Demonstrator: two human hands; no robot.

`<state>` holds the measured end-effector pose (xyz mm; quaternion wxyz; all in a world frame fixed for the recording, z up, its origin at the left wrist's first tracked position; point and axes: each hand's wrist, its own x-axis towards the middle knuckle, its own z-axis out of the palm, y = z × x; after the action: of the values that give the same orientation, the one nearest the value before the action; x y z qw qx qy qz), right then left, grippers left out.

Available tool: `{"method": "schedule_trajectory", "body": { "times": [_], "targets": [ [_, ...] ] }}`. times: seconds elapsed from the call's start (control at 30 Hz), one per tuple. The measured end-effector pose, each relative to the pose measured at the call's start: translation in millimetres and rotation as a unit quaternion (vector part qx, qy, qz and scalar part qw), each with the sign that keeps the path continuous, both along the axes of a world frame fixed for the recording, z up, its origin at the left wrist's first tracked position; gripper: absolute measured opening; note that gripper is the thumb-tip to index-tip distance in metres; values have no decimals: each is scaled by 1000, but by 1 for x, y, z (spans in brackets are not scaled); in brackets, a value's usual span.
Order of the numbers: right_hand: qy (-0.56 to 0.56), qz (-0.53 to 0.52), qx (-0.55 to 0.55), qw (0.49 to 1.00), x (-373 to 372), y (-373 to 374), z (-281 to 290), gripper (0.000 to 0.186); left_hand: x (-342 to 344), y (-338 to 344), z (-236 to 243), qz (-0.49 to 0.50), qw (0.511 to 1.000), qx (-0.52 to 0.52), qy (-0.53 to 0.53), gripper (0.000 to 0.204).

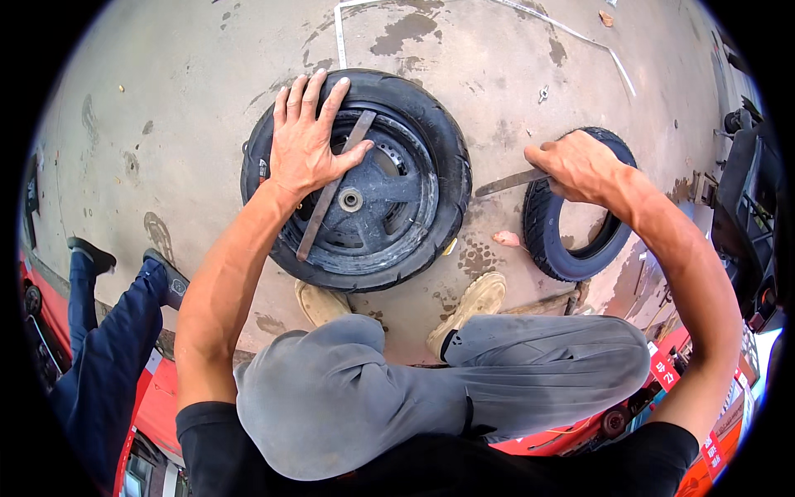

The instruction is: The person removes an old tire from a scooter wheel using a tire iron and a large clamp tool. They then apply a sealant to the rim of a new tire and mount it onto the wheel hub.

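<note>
A small black wheel with its tyre (431, 145) lies flat on the concrete in front of my knees. A flat metal bar (319, 217) lies across its dark rim, passing close by the hub (350, 200). My left hand (305, 139) rests spread on the tyre's upper left side, fingers apart, thumb over the bar. To the right, my right hand (575, 166) is closed on the handle end of a second flat metal lever (507, 183), whose tip points toward the tyre's right edge.
A bare black tyre (551, 248) lies on the ground to the right, under my right wrist. Another person's legs in dark blue trousers (108, 348) stand at the left. Red vehicle bodywork (161, 398) and dark machine parts (749, 207) line the lower and right edges.
</note>
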<state>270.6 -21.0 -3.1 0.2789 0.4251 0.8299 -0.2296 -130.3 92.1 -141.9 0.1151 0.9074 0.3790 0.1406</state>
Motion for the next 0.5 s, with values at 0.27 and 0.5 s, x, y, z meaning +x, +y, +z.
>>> {"method": "schedule_trajectory", "body": {
  "times": [0.27,0.5],
  "targets": [
    [147,-627,-163,747,-34,-56,105,31,-7,-2,-4,4,1000,17,-5,97],
    [243,-565,-135,777,-46,-96,0,27,-4,2,-3,-13,1000,21,4,96]
  ]
}}
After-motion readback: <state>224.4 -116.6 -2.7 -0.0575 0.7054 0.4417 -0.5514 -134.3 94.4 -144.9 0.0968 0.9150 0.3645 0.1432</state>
